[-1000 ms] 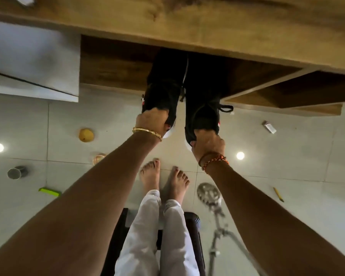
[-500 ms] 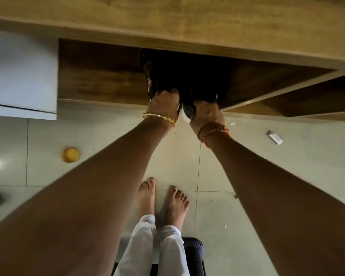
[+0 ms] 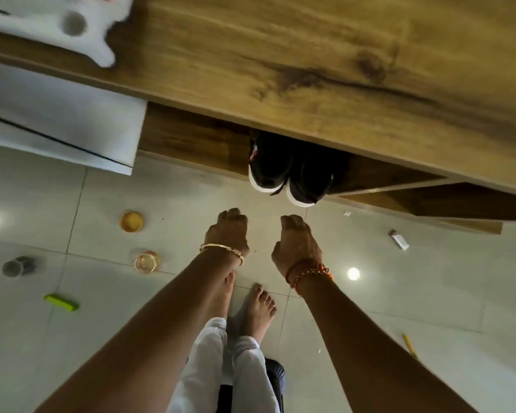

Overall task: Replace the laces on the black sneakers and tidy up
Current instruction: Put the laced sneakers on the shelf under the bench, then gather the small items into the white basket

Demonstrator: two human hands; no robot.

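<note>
Sneakers (image 3: 292, 174) side by side on low shelf (image 3: 191, 144) under desk (image 3: 310, 70), heels at its front edge. Left hand (image 3: 225, 231) and right hand (image 3: 295, 241) apart, loosely curled, empty, near heels.

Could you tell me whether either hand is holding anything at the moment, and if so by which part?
Nothing is held. The left hand and right hand hang loose, clear of the black sneakers on the low wooden shelf.
</note>
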